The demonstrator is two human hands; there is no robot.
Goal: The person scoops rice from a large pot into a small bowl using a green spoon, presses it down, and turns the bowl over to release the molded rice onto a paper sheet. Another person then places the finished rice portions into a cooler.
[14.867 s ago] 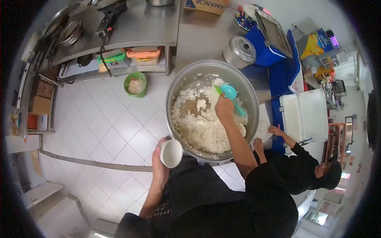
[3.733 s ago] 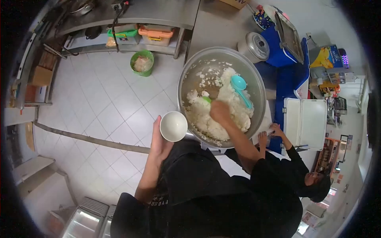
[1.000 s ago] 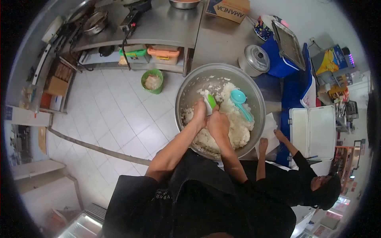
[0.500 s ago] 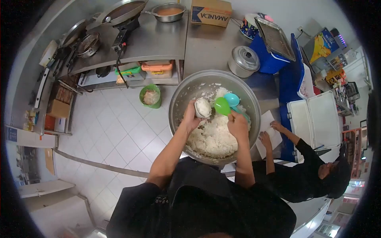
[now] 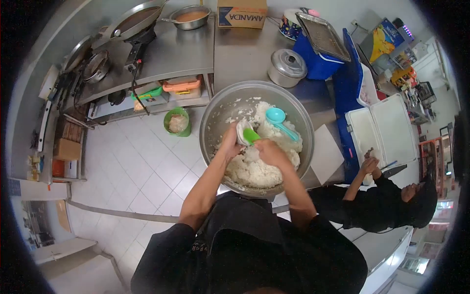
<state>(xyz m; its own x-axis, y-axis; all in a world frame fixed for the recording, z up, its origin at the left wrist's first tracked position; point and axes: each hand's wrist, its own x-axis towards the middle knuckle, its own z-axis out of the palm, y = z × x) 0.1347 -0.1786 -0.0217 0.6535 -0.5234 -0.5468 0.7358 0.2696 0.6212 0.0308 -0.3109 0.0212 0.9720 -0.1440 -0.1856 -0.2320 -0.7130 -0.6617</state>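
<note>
A wide metal pot (image 5: pixel 209 109) of cooked white rice (image 5: pixel 259 170) stands in front of me. Over its left half, my left hand (image 5: pixel 229 143) is wrapped round a small white container (image 5: pixel 241 128) that held a mound of rice a moment ago. My right hand (image 5: pixel 270 152) grips a green scoop (image 5: pixel 250 135), whose head overlaps the mouth of this container. On the rice beyond my right hand rests a turquoise ladle-like scoop (image 5: pixel 275 115), its handle pointing towards the pot's right side.
Right of the pot lies a white sheet (image 5: pixel 326 156); past it, a co-worker (image 5: pixel 391 201) holds both hands over an open white cooler (image 5: pixel 360 128). A lidded pot (image 5: pixel 288 68) stands behind. On the floor at left is a green bin (image 5: pixel 177 122).
The green scoop has come left and down onto the white container. My view has shifted, so things sit further left. The co-worker's hands have left the white sheet for the cooler.
</note>
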